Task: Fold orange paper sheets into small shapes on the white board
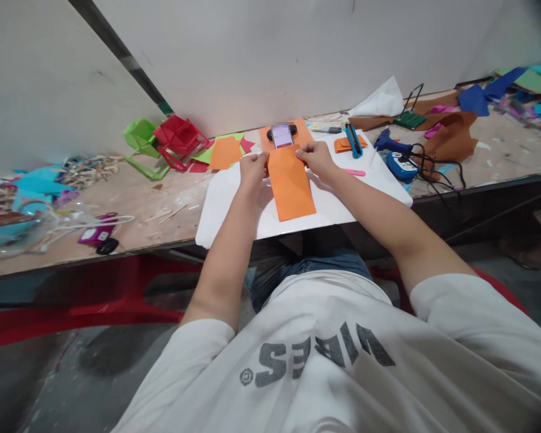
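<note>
An orange sheet of paper [292, 185], long and rectangular, is held over a white board [234, 204]. My left hand [253, 173] pinches its far left corner. At the far right corner, my right hand [316, 161] closes thumb and finger on the same sheet. Just beyond the sheet a phone [282, 136] leans upright in a dark holder. To the right of my right hand lie a pink stick-like tool [354, 172], a blue utility knife [354, 142] and a folded orange piece [342, 145].
Small chairs, one green [140, 139] and one red [177, 139], stand back left beside orange paper cutouts [225, 152]. A blue glue gun [392, 143] with a tangled black cord lies right. Wooden sticks [90, 171] and a purple bottle-like object [97, 230] sit left.
</note>
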Tool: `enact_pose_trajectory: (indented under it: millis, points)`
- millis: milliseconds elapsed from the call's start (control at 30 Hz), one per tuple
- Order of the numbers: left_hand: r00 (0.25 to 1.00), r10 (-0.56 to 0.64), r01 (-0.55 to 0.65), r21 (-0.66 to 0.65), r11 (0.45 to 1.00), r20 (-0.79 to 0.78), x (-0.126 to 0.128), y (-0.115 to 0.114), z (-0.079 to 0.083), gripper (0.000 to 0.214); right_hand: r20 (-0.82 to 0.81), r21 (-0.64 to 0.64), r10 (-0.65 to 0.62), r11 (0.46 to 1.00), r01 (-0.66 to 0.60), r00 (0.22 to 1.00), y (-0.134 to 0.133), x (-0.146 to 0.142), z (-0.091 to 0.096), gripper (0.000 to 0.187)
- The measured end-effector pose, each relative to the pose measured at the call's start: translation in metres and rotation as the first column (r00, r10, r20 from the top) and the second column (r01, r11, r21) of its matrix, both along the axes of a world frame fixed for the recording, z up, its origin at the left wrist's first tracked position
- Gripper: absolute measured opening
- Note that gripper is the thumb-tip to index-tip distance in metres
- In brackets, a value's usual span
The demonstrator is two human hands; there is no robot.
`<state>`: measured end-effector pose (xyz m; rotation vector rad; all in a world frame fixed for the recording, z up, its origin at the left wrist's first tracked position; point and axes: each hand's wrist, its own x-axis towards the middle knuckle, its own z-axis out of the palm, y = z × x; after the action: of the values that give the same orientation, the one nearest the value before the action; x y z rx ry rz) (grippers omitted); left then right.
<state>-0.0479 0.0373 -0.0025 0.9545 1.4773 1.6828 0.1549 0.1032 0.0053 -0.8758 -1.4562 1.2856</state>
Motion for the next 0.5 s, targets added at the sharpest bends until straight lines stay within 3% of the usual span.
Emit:
enact_pose_trajectory:
  millis: [300,500]
  points:
    - [0.997,-0.054,0.053,-0.004,0.999,-0.060,0.010,-0.011,0.014,0.053,-0.005,0.008,0.008,1.000,-0.008,1.000,0.006,0.005,0.003,0.046]
    - [0.976,0.088,-0.084,0.027,0.996,-0.198,0.003,0.000,0.009,0.060,-0.004,-0.009,0.013,1.000,-0.013,1.000,0.007,0.003,0.005,0.046]
